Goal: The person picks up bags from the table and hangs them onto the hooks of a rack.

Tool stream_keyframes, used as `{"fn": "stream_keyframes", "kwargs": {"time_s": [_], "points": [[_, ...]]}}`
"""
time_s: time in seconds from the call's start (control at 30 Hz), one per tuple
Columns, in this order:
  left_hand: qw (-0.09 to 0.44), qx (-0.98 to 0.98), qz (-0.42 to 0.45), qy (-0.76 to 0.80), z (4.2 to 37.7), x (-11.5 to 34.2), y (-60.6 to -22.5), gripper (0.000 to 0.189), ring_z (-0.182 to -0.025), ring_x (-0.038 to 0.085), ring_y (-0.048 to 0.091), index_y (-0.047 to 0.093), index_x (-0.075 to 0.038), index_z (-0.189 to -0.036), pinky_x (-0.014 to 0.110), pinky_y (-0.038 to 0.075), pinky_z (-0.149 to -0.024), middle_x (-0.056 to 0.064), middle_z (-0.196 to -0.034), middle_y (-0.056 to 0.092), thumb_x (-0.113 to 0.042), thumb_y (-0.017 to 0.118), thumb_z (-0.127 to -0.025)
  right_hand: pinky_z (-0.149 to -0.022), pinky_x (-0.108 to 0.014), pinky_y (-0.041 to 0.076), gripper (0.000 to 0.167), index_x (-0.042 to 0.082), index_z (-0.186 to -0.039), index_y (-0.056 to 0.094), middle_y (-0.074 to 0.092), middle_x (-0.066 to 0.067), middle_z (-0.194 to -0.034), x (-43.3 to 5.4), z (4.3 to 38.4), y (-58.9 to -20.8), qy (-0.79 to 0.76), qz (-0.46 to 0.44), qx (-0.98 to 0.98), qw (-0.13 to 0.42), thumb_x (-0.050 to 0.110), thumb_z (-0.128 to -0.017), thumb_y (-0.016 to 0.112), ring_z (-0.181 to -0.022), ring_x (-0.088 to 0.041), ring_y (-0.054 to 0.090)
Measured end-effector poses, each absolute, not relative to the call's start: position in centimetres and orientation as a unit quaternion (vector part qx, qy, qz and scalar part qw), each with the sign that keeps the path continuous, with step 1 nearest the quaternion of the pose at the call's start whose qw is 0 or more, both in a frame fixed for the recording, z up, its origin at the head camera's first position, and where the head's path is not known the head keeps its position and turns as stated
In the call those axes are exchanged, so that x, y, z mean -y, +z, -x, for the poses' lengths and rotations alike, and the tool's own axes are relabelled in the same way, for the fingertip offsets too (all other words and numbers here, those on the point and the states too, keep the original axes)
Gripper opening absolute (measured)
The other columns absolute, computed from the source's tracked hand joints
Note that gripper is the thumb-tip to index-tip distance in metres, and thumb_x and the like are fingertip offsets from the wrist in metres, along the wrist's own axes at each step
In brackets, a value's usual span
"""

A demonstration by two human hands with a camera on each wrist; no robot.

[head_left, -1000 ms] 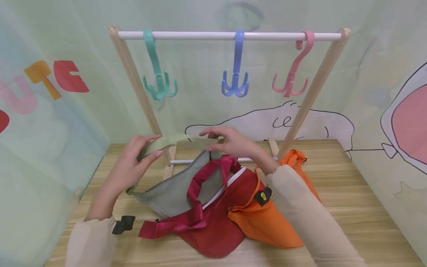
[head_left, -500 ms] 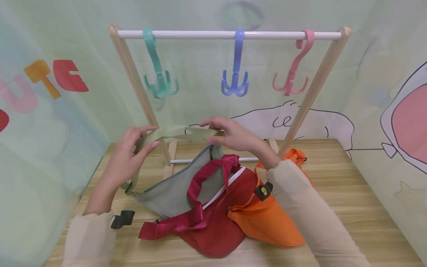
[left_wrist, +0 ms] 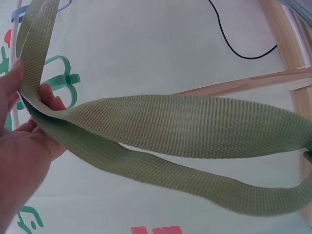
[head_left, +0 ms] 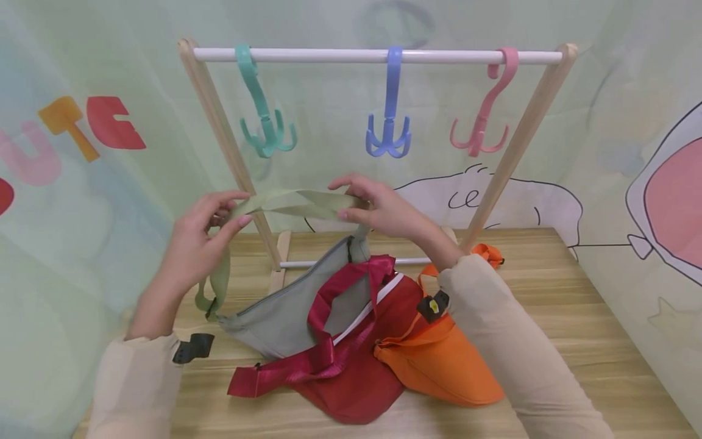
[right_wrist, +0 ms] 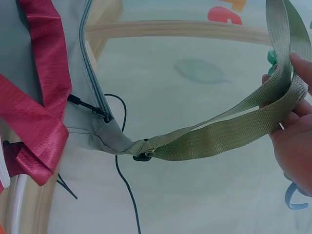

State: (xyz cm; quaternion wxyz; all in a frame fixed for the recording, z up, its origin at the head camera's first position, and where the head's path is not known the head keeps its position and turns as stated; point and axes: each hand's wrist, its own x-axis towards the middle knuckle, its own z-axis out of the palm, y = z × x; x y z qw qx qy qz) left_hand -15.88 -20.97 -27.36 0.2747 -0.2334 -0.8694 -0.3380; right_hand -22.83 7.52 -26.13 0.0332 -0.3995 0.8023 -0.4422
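Observation:
A grey waist bag (head_left: 307, 305) lies on the wooden table, its pale green webbing strap (head_left: 296, 204) lifted above it. My left hand (head_left: 192, 238) pinches the strap's left part between thumb and fingers; in the left wrist view the strap (left_wrist: 185, 126) runs doubled from that hand. Further right, my right hand (head_left: 378, 207) grips the same strap. In the right wrist view, the strap (right_wrist: 214, 134) leads from the bag's buckle (right_wrist: 143, 156) up to my right hand (right_wrist: 295, 126). Between the hands the strap spans roughly level, slightly twisted.
A red bag (head_left: 362, 372) with a magenta strap overlaps the grey one; an orange bag (head_left: 444, 366) lies right of it, partly under my right forearm. Behind stands a wooden rack with a white bar (head_left: 329, 56), bearing green (head_left: 269, 134), blue (head_left: 389, 134) and pink (head_left: 479, 134) hooks.
Both hands have risen with the green strap, my left hand also shifting a little left. The grey bag's right end has lifted slightly. The red bag has stayed in place.

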Motion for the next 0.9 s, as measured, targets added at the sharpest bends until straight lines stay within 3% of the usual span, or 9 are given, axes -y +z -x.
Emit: {"fn": "stream_keyframes", "kwargs": {"time_s": [0.33, 0.53, 0.9], "points": [[0.278, 0.872, 0.226, -0.333, 16.2, 21.1, -25.8, 0.030, -0.082, 0.001, 0.047, 0.058, -0.001, -0.115, 0.009, 0.037, -0.073, 0.014, -0.095, 0.058, -0.002, 0.062, -0.085, -0.055, -0.028, 0.037, 0.045, 0.011, -0.128, 0.045, 0.052, -0.006, -0.075, -7.5, 22.9, -25.2, -0.458, 0.417, -0.785, 0.011, 0.008, -0.087, 0.062, -0.059, -0.017, 0.042], [0.273, 0.872, 0.221, -0.340, 16.5, 21.4, -24.9, 0.028, -0.081, -0.006, 0.047, 0.059, -0.002, -0.114, 0.009, 0.038, -0.071, 0.014, -0.094, 0.060, -0.004, 0.062, -0.086, -0.056, -0.028, 0.036, 0.042, 0.009, -0.126, 0.047, 0.050, -0.006, -0.072, -7.5, 23.1, -24.7, -0.455, 0.423, -0.784, -0.003, 0.007, -0.087, 0.061, -0.058, -0.017, 0.039], [0.261, 0.883, 0.214, -0.327, 17.3, 21.8, -23.5, 0.026, -0.079, -0.008, 0.047, 0.060, -0.003, -0.113, 0.008, 0.038, -0.072, 0.011, -0.091, 0.061, -0.007, 0.061, -0.087, -0.056, -0.027, 0.034, 0.039, 0.006, -0.123, 0.049, 0.043, -0.006, -0.065, -7.3, 23.6, -24.2, -0.463, 0.442, -0.768, -0.033, 0.004, -0.086, 0.061, -0.056, -0.017, 0.035]]}}
